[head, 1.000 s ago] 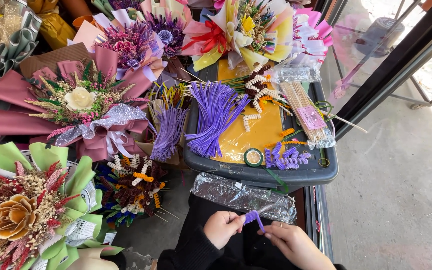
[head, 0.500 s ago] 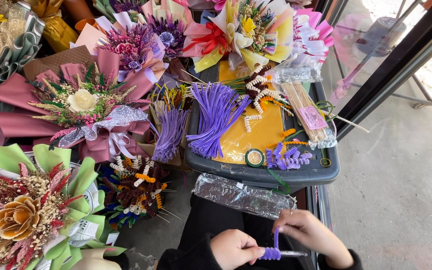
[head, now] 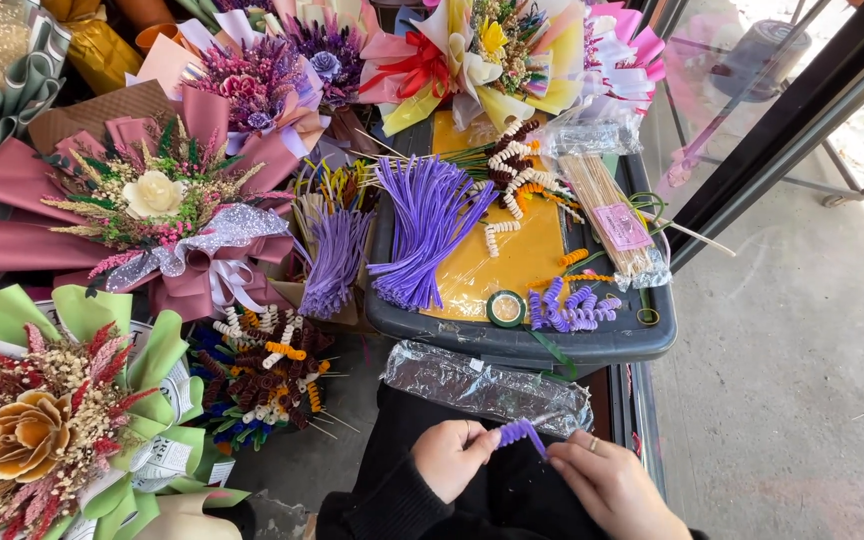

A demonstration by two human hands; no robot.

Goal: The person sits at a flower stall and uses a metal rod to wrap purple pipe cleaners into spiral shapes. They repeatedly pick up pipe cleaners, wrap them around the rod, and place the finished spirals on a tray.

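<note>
My left hand [head: 455,457] and my right hand [head: 607,484] meet low in the head view over my black-clad lap. Between their fingertips they pinch a short purple pipe cleaner coil [head: 519,433] wound on a thin stick. Just above them lies a crinkled clear plastic bag [head: 487,386]. Beyond it a dark grey tray [head: 522,345] holds a bundle of straight purple pipe cleaners [head: 427,232], several finished purple coils [head: 570,309], a roll of green floral tape [head: 505,308], a pack of wooden sticks [head: 612,220] and white and brown coils [head: 512,170].
Wrapped bouquets crowd the left and top: a pink one with a white rose [head: 152,210], a green one with a tan flower [head: 47,420], a yellow one with a red ribbon [head: 472,50]. A cup of mixed coils [head: 262,375] stands lower left. Concrete floor [head: 802,380] lies right.
My hands have shifted to the right and drawn close together. The purple coil that stood upright in my left hand half a second ago now lies between both hands' fingertips.
</note>
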